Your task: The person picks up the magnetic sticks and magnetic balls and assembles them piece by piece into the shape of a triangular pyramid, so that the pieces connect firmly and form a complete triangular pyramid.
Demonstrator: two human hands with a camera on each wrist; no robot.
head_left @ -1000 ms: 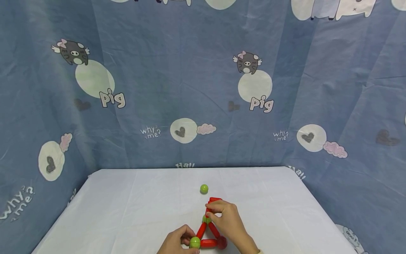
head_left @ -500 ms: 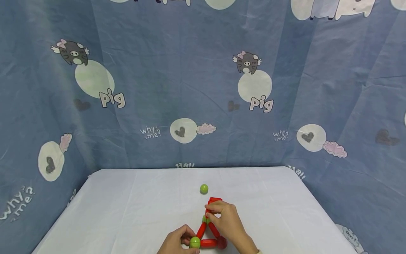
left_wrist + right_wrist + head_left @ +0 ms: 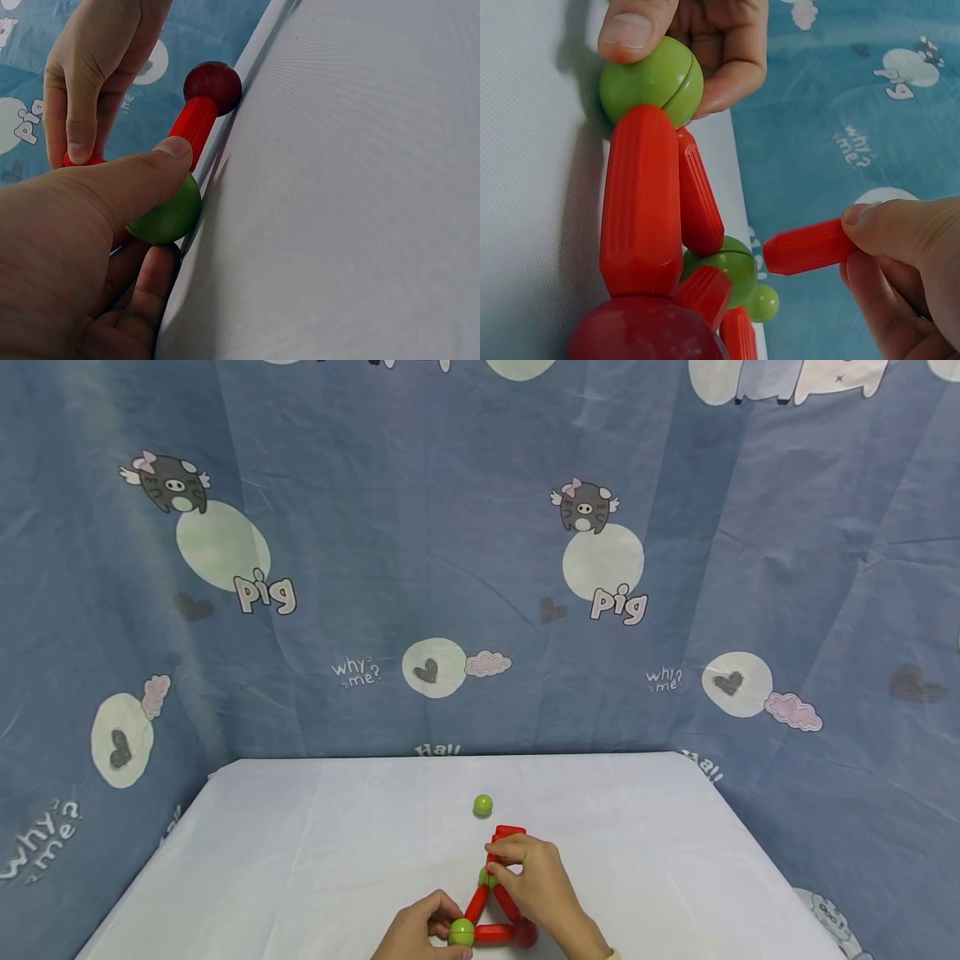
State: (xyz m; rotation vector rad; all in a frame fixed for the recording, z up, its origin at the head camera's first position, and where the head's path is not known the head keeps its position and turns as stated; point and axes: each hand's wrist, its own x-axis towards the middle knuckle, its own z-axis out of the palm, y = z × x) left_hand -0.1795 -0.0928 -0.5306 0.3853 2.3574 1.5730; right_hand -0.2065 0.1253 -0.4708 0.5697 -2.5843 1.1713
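Note:
In the head view, red rods (image 3: 493,934) and balls form a triangle on the table. My left hand (image 3: 422,928) grips the green ball (image 3: 462,932) at its near left corner, thumb and fingers on either side. A dark red ball (image 3: 645,334) makes the near right corner, and another green ball (image 3: 731,270) the far one. Between thumb and fingertips, my right hand (image 3: 537,877) pinches a separate red rod (image 3: 810,246). That rod is held up over the far green ball, and its free end stands apart from the ball in the right wrist view.
A loose green ball (image 3: 483,806) lies farther back on the white-covered table (image 3: 337,843). Just beyond the right hand's fingers lies another red rod (image 3: 510,831), partly hidden. A blue patterned cloth (image 3: 480,568) hangs behind and at the sides.

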